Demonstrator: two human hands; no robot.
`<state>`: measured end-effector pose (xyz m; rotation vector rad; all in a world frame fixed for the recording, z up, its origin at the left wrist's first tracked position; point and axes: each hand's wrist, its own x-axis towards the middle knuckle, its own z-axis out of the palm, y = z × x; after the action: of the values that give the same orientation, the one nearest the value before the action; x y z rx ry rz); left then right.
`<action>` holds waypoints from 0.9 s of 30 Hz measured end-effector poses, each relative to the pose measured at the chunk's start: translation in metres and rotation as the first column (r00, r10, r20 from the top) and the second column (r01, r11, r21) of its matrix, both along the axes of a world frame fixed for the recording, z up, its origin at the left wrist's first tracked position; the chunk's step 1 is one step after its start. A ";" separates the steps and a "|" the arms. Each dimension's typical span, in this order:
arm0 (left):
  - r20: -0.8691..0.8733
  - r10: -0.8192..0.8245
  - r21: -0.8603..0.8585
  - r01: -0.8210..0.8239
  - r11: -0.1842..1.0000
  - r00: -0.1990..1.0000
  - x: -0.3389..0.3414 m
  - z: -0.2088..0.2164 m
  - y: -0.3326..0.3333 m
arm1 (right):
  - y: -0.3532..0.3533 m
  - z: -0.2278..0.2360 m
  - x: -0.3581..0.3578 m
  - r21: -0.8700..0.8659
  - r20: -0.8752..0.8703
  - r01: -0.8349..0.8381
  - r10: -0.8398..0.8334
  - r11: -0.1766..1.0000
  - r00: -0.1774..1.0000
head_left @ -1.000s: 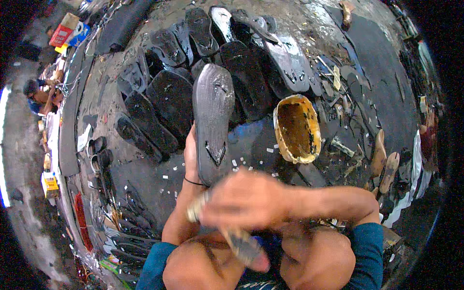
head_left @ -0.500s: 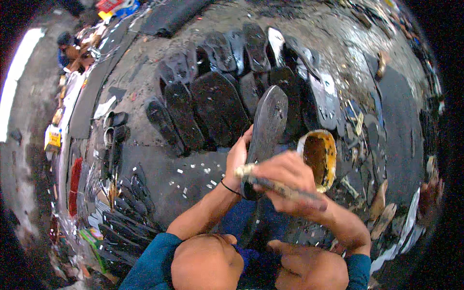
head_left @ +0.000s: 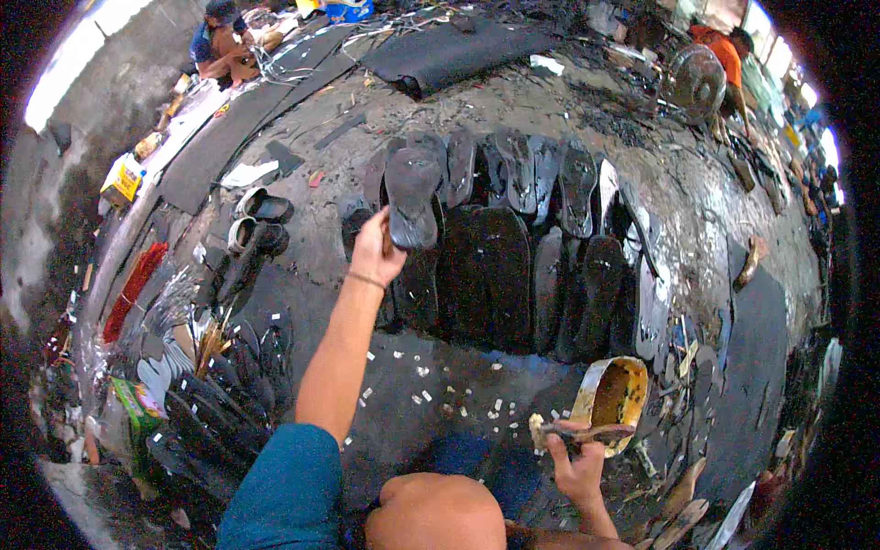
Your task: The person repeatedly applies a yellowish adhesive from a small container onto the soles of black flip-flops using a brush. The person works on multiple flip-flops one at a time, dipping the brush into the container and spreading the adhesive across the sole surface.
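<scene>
My left hand (head_left: 378,249) reaches far forward, closed on the near end of a dark shoe sole (head_left: 412,188) at the left end of the laid-out soles. Low on the right, my right hand (head_left: 579,469) grips a brush (head_left: 598,431), its pale, clotted tip pointing left. Just behind the brush stands a yellowed tub (head_left: 582,390) with brown, sticky-looking stuff inside. Several black soles (head_left: 483,280) lie side by side in two rows ahead of me, some glossy and some dull.
Black sandals (head_left: 266,206) and a red bundle (head_left: 136,291) lie to the left, near stacked dark strips (head_left: 211,422). A rubber sheet (head_left: 458,55) lies beyond the soles. Two other people sit at the far left and far right, near a round fan (head_left: 694,82).
My left hand has carried the sole forward and left to the rows. The brush has moved from over the sole down to the right, near the tub. The view has shifted too.
</scene>
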<state>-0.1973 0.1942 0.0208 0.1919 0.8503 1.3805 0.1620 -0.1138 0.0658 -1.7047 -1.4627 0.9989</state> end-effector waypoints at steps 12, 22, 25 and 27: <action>-0.474 -0.170 -0.110 0.133 0.985 0.864 -0.058 -0.058 0.106 | 0.000 -0.001 0.006 -0.093 0.110 0.071 -0.061 0.993 0.992; -0.319 0.017 0.191 0.047 0.981 0.948 -0.136 -0.103 0.076 | 0.004 -0.008 -0.007 -0.077 0.155 0.026 -0.014 0.997 0.988; -0.964 0.146 0.141 -0.040 0.989 0.223 -0.090 -0.072 0.054 | -0.010 -0.007 0.045 0.025 0.030 0.262 -0.263 0.965 0.964; -0.990 0.137 0.142 -0.125 0.982 -0.044 -0.158 -0.064 0.012 | -0.020 0.020 0.081 -0.369 0.182 0.296 -0.244 0.881 0.953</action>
<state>-0.3556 0.2058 -0.0435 1.3474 2.1875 1.2440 0.2435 -0.1334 0.0858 -2.2306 -1.1017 1.0933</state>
